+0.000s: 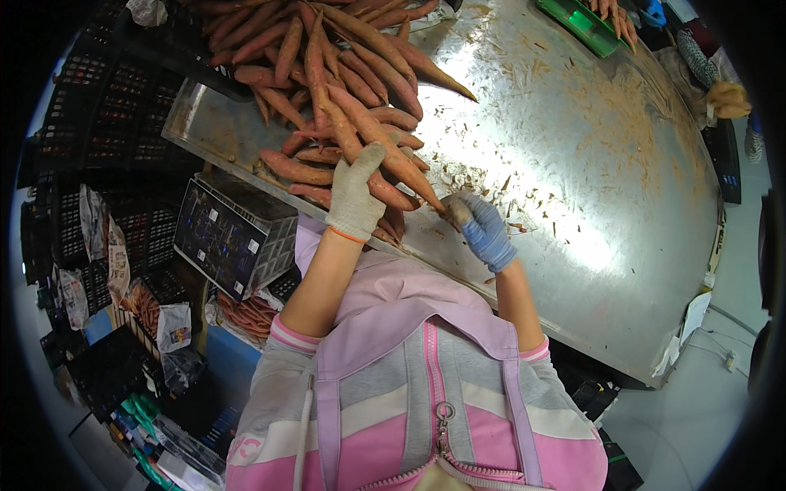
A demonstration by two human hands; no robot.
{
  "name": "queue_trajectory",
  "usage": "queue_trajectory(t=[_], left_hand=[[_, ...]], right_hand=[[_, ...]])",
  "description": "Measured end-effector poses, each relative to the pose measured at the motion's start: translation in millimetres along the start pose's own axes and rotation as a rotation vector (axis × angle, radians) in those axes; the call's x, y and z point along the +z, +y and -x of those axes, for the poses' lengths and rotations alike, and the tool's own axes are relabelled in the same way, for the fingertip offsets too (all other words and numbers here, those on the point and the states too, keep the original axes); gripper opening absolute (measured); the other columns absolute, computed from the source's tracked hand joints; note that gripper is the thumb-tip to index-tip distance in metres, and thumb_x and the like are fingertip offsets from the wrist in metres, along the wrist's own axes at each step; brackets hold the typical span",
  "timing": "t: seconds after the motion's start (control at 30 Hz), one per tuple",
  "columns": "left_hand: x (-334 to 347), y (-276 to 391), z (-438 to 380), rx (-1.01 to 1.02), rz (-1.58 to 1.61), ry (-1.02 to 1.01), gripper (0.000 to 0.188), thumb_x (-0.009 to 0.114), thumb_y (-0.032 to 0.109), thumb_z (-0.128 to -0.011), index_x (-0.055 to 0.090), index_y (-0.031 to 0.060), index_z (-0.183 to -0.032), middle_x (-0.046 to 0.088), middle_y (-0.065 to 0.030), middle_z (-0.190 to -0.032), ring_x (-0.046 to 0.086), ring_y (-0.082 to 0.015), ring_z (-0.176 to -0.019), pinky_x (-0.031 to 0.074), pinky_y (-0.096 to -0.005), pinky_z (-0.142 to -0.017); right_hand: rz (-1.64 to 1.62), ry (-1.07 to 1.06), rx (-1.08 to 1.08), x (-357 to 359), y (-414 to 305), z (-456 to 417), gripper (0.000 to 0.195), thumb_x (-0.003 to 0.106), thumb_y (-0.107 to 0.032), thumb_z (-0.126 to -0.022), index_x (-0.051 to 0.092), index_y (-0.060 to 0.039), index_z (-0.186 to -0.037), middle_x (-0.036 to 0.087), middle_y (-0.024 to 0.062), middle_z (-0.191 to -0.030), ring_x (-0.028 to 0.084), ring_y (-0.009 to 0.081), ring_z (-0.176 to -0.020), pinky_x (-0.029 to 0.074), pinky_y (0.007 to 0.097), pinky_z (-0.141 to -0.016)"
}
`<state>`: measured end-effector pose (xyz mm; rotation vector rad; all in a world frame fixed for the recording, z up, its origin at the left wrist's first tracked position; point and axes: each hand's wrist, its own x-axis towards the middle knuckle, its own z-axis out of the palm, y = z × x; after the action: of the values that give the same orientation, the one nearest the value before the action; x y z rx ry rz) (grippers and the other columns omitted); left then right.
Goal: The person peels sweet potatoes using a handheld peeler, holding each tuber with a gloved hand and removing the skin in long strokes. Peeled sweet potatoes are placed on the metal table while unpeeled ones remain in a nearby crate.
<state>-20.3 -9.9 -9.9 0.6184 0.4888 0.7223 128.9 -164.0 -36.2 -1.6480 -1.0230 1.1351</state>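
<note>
A heap of long reddish sweet potatoes (344,67) lies on a metal table (552,141). My left hand (359,190), in a whitish knit glove, is at the near edge of the heap, its thumb and fingers around a sweet potato (390,193). My right hand (479,227), in a blue glove with soiled fingertips, pinches the thin tip of another long sweet potato (399,162), which slants across the one at my left hand. Brown scraps (506,184) are scattered on the metal beside my right hand.
A green tray (583,27) with sweet potatoes stands at the table's far side, near another person's blue-gloved hand (654,12) and sleeve. Black crates (110,123) are stacked at the left. A grey crate (270,245) stands below the table's left edge. Dried dirt marks the tabletop.
</note>
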Motion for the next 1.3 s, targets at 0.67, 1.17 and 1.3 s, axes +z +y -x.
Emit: queue_trajectory(t=[0.67,1.17,1.3], left_hand=[[21.4,8.0,12.5,0.139,-0.487,0.039,0.039,0.07,0.004,-0.076,0.056,-0.0031,-0.111,0.065,-0.0075,-0.094,0.06,-0.0105,-0.08,0.049,-0.0217,-0.068],[21.6,-1.3,16.3,0.216,-1.191,-0.112,0.053,0.079,0.015,-0.061,0.062,0.0025,-0.11,0.06,-0.0114,-0.093,0.059,-0.0233,-0.086,0.046,-0.0325,-0.079],[22.7,-1.8,16.9,0.284,-1.311,-0.172,0.053,0.08,0.011,-0.059,0.062,0.0003,-0.108,0.06,-0.0098,-0.094,0.059,-0.0206,-0.087,0.046,-0.0306,-0.08]], right_hand=[[-0.331,0.194,0.106,10.3,20.0,-6.8,0.025,0.055,-0.023,-0.088,0.064,0.0,-0.091,0.061,0.0027,-0.076,0.052,0.0091,-0.065,0.044,0.0229,-0.06],[-0.328,0.306,-0.201,-36.4,-45.8,-36.2,0.038,0.048,-0.04,-0.094,0.056,-0.0042,-0.085,0.051,0.0019,-0.069,0.047,0.0102,-0.062,0.039,0.0238,-0.058],[-0.116,0.329,-0.123,-43.9,-61.0,-34.2,0.032,0.055,-0.031,-0.092,0.058,-0.0019,-0.081,0.05,-0.0001,-0.067,0.042,0.007,-0.062,0.038,0.0228,-0.058]])
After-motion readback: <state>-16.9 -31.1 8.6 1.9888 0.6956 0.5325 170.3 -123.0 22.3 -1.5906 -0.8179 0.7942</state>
